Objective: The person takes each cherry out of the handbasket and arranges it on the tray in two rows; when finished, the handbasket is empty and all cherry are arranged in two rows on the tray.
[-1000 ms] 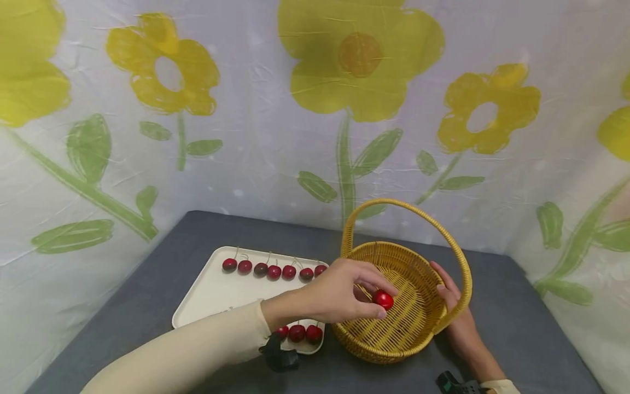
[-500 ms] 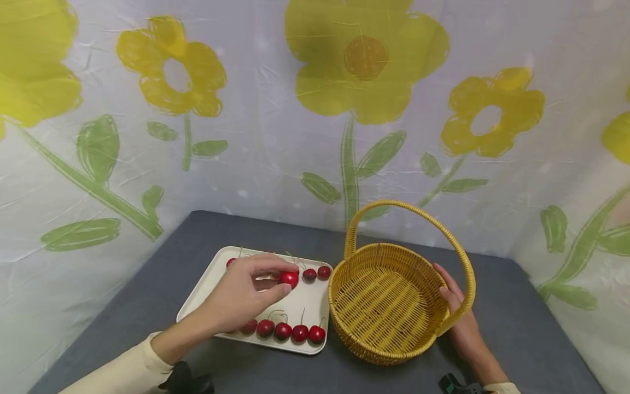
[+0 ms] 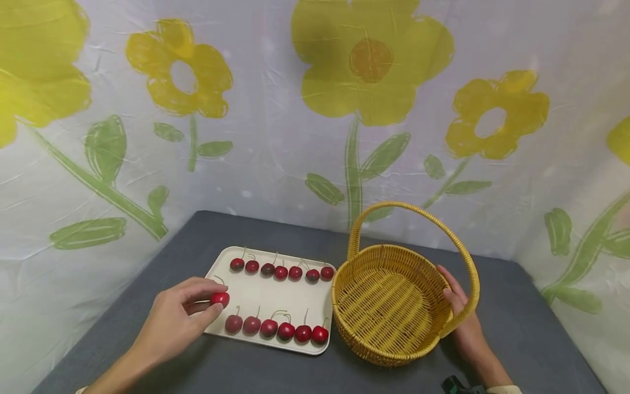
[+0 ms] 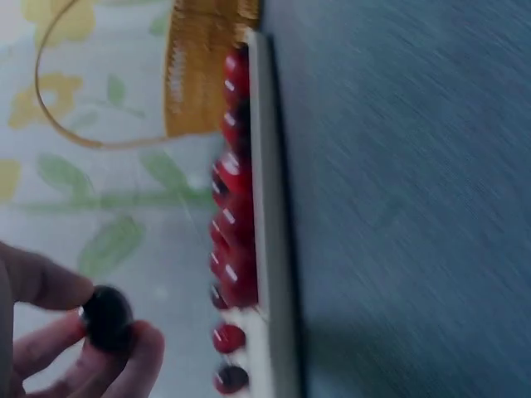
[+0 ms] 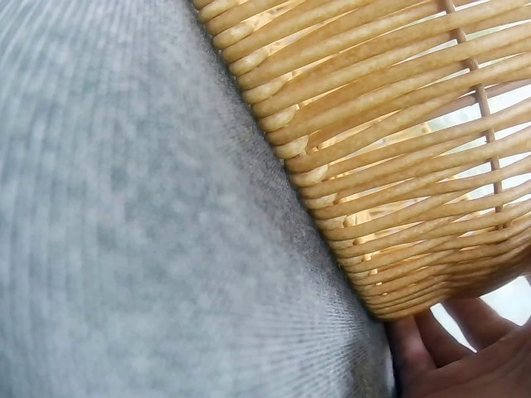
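My left hand point(image 3: 174, 314) pinches a red cherry point(image 3: 220, 299) between thumb and fingers, over the left end of a white tray point(image 3: 266, 296). In the left wrist view the same cherry point(image 4: 108, 317) looks dark between the fingertips. Two rows of stemmed cherries lie on the tray, several along the back edge point(image 3: 280, 273) and several along the front point(image 3: 268, 328). To the tray's right stands a yellow wicker basket point(image 3: 389, 355) with a tall handle; no cherry shows inside. My right hand point(image 3: 467, 331) holds the basket's right side, thumb at the rim and fingers along the outer wall.
A dark grey cloth point(image 3: 275, 372) covers the table. Behind it hangs a pale curtain point(image 3: 266, 137) printed with yellow flowers. The basket's handle point(image 3: 418, 210) arches high above its rim, near my right hand. The tray's right edge lies close against the basket.
My left hand has moved left with its cherry, from above the basket, across the tray, to the tray's left end. The right hand stays at the basket. The head view has shifted slightly.
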Motion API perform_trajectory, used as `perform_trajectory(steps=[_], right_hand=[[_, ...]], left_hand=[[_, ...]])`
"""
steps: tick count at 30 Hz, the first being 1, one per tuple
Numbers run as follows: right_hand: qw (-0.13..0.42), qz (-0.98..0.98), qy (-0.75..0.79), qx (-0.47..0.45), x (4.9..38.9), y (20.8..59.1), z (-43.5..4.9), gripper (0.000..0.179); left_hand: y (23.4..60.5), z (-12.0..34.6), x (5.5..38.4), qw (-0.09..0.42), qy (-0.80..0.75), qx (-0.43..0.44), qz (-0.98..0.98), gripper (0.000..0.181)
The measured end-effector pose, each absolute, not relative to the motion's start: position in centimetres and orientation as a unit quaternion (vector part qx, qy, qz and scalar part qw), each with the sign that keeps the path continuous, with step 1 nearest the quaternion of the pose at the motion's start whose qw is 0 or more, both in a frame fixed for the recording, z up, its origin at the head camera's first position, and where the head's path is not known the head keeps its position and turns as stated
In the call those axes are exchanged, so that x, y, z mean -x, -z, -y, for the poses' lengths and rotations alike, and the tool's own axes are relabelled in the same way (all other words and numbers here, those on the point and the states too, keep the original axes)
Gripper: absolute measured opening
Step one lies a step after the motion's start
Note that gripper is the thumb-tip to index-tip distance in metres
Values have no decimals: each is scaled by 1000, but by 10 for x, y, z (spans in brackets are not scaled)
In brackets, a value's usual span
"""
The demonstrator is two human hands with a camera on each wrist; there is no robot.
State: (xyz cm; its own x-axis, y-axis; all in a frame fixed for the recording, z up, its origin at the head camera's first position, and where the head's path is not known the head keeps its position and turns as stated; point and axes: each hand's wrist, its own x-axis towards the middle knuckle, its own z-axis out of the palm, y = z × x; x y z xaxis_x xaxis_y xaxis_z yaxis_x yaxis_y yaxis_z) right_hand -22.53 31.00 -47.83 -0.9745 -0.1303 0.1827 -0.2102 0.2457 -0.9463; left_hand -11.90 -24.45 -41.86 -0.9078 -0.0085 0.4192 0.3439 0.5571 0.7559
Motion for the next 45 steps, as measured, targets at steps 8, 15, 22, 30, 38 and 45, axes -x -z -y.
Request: perform_trajectory(steps=[8,15,22,30,38,45], right_hand=[[30,773,-622,-119,228,479,-310,54],[26,779,-617,-107,226,478,-311,55],[27,769,-627,-119,222,478,-313,54],[2,772,-626,-108,225,473,-320,58],[43,855,-494,-150,224,422,-357,55],[195,924,-269,-188,215,337,-385,60]], left_hand=[[449,279,122,137,360,69,920,30],[456,281,129,134,327,124,927,33],[456,275,132,145,294,153,932,30],[447,274,136,133,308,163,928,29],[383,296,158,226,223,189,929,28],[292,309,173,384,154,217,884,39]])
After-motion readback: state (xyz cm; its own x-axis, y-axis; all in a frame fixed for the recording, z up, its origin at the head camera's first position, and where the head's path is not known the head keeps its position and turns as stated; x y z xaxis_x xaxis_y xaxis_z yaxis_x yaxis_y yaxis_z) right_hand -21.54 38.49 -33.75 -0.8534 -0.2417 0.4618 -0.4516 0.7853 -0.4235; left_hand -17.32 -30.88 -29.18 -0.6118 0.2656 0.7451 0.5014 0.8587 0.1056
